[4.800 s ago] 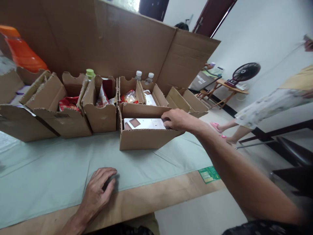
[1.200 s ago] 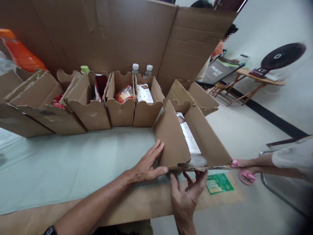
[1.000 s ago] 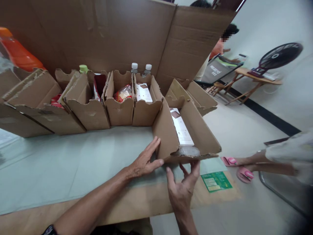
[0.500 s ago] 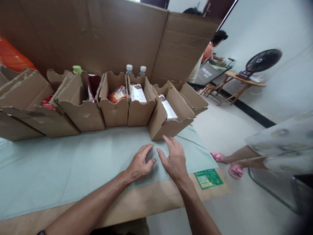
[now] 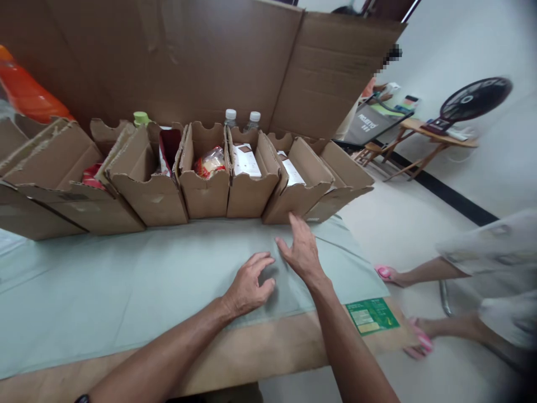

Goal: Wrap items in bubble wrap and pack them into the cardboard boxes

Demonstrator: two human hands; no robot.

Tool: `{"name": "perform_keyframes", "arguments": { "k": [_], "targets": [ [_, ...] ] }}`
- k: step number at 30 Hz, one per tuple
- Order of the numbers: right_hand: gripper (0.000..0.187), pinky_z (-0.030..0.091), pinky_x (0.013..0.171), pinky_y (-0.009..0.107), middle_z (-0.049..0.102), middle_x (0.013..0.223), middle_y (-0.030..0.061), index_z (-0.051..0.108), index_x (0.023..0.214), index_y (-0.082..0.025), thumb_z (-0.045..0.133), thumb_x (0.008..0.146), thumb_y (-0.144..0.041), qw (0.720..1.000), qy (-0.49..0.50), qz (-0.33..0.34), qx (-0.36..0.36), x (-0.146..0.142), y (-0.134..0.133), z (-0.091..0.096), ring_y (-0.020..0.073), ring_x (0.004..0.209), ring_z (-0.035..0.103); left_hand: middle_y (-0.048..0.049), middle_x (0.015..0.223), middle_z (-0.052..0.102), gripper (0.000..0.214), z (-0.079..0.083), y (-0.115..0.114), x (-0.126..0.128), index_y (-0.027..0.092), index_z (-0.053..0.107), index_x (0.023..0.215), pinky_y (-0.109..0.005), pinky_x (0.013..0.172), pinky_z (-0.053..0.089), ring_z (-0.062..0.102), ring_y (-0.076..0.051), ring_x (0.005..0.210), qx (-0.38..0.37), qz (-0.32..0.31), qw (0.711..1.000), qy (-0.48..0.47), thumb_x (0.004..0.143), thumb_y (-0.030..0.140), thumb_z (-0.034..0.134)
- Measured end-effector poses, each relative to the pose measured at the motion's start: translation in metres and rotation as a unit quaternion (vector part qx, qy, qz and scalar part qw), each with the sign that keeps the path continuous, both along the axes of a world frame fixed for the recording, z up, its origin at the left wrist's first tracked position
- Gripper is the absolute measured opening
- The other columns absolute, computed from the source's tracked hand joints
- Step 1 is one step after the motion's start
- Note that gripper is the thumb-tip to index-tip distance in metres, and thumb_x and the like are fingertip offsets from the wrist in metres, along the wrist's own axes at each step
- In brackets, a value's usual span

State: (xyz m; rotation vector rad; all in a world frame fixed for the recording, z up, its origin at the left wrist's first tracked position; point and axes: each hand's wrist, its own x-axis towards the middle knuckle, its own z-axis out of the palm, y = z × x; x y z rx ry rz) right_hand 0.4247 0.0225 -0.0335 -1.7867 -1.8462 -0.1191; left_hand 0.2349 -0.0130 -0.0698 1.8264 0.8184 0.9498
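Observation:
My right hand [image 5: 301, 249] is stretched flat and open, fingertips touching the front wall of a small cardboard box [image 5: 298, 197] that holds a white and brown packet [image 5: 291, 169]. This box stands in a row with the other open boxes. My left hand [image 5: 249, 284] rests on the pale green table cover [image 5: 126, 280], fingers loosely curled and holding nothing.
The row of open cardboard boxes [image 5: 205, 190] holds snack packets and bottles [image 5: 230, 117]. A tall cardboard sheet [image 5: 188, 61] stands behind. A green card [image 5: 372, 315] lies at the table's right edge. A person in pink slippers [image 5: 474, 274] stands on the right; a fan [image 5: 474, 101] is beyond.
The box that I held tilted near the table edge now stands in the row at the back. Both hands have let go; my right hand followed it forward.

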Motion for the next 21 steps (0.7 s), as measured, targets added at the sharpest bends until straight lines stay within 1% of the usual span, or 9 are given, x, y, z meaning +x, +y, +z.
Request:
{"name": "perform_keyframes", "arguments": {
  "k": [2,4,7,9,11,13,16,19,21],
  "targets": [
    [0.058,0.045,0.110,0.055,0.060,0.147,0.0185,0.055,0.143,-0.017,0.055,0.088,-0.034,1.000,0.011,0.011,0.018,-0.006,-0.003,0.014,0.0353,0.137,0.053,-0.0191,0.142,0.062,0.046,-0.001,0.000,0.000,0.014,0.068,0.126,-0.050,0.117,0.047,0.060,-0.032,0.134,-0.006,0.001,1.000,-0.003,0.081,0.016,0.062],
    [0.053,0.050,0.106,0.050,0.066,0.137,0.0174,0.057,0.140,-0.017,0.054,0.091,-0.035,0.998,0.040,0.026,0.037,-0.021,0.000,0.039,0.0322,0.123,0.063,-0.0192,0.142,0.062,0.044,-0.001,0.001,0.000,0.014,0.069,0.124,-0.050,0.117,0.047,0.060,-0.032,0.134,-0.009,-0.001,1.000,-0.006,0.080,0.017,0.064],
    [0.063,0.056,0.089,0.039,0.076,0.114,0.0088,0.041,0.156,-0.020,0.051,0.095,-0.033,0.996,0.076,0.055,0.005,-0.056,0.020,0.086,0.0228,0.089,0.071,-0.0187,0.143,0.062,0.042,-0.001,0.002,0.000,0.015,0.070,0.123,-0.050,0.112,0.051,0.061,-0.032,0.133,-0.009,-0.008,1.000,-0.007,0.082,0.019,0.065],
    [0.068,0.055,0.084,0.037,0.078,0.102,0.0053,0.034,0.160,-0.021,0.052,0.095,-0.030,0.997,0.035,0.050,-0.053,-0.079,0.042,0.113,0.0230,0.084,0.072,-0.0191,0.142,0.062,0.041,0.002,0.002,0.000,0.015,0.070,0.122,-0.051,0.108,0.054,0.063,-0.032,0.129,-0.006,-0.004,1.000,-0.006,0.082,0.019,0.065],
    [0.057,0.053,0.084,0.037,0.080,0.099,0.0081,0.050,0.151,-0.020,0.053,0.094,-0.028,0.994,-0.032,0.022,-0.102,-0.096,0.061,0.129,0.0266,0.090,0.073,-0.0199,0.140,0.063,0.038,0.005,-0.001,-0.001,0.015,0.070,0.120,-0.052,0.105,0.055,0.064,-0.033,0.128,-0.002,0.015,1.000,-0.007,0.083,0.018,0.064],
    [0.040,0.051,0.081,0.036,0.080,0.100,0.0120,0.066,0.132,-0.020,0.052,0.094,-0.025,0.990,-0.073,-0.008,-0.121,-0.105,0.065,0.133,0.0291,0.093,0.073,-0.0198,0.138,0.064,0.035,0.010,-0.009,-0.007,0.015,0.070,0.118,-0.053,0.107,0.054,0.064,-0.034,0.128,0.003,0.042,0.999,-0.012,0.083,0.017,0.063],
    [0.030,0.050,0.073,0.033,0.080,0.090,0.0106,0.073,0.113,-0.021,0.049,0.095,-0.024,0.993,-0.069,-0.013,-0.095,-0.100,0.032,0.123,0.0279,0.084,0.074,-0.0166,0.135,0.066,0.032,0.016,-0.029,-0.031,0.019,0.071,0.114,-0.052,0.110,0.052,0.064,-0.031,0.128,0.017,0.096,0.995,-0.025,0.084,0.016,0.062],
    [0.024,0.050,0.070,0.032,0.078,0.082,0.0047,0.073,0.100,-0.023,0.049,0.095,-0.028,0.997,-0.008,0.068,-0.025,-0.073,-0.042,0.108,0.0233,0.073,0.071,-0.0132,0.134,0.067,0.031,0.022,-0.052,-0.068,0.023,0.070,0.116,-0.048,0.108,0.054,0.064,-0.029,0.127,0.026,0.170,0.985,-0.023,0.088,0.017,0.059],
    [0.021,0.054,0.075,0.036,0.079,0.089,0.0039,0.074,0.099,-0.027,0.055,0.094,-0.034,0.993,0.032,0.109,0.010,-0.045,-0.102,0.101,0.0234,0.075,0.071,-0.0126,0.135,0.065,0.033,0.027,-0.062,-0.092,0.024,0.067,0.122,-0.049,0.108,0.054,0.064,-0.029,0.127,0.021,0.215,0.976,-0.010,0.090,0.019,0.058]
  ]
}}
